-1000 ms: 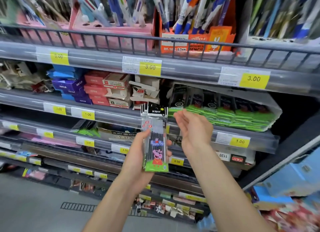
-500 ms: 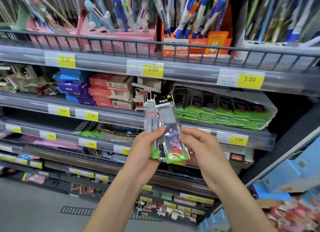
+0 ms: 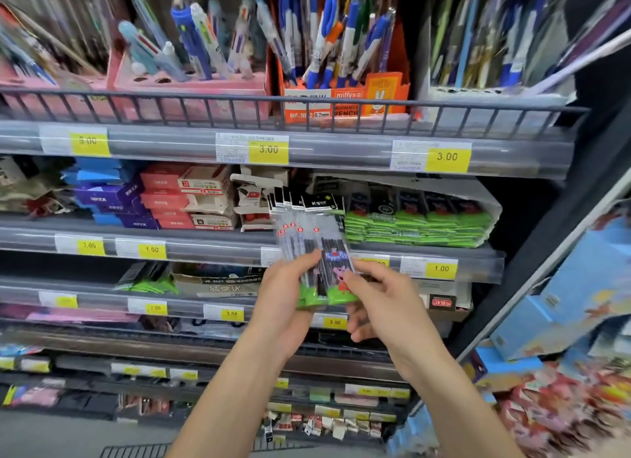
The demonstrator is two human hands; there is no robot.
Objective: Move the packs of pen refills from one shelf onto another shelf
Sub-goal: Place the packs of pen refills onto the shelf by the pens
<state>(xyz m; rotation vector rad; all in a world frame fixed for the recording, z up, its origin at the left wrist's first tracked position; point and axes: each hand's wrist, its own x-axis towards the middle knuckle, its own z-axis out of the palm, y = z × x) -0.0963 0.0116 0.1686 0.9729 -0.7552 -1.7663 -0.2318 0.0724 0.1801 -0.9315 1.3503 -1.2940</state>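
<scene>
Several packs of pen refills (image 3: 316, 252), fanned and slippery, could slide apart and drop if either grip loosens during transfer. The left hand (image 3: 285, 300) curls around their lower left edge; the right hand (image 3: 382, 300) pinches the front pack. The bundle sits before the shelf (image 3: 205, 249) holding green packs (image 3: 416, 225).

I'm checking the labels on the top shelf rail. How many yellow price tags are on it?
3. One at the left, blurred; one in the middle reading 3.00; one at the right reading 3.00. The rail runs out of frame on the left, so more may be hidden.
</scene>
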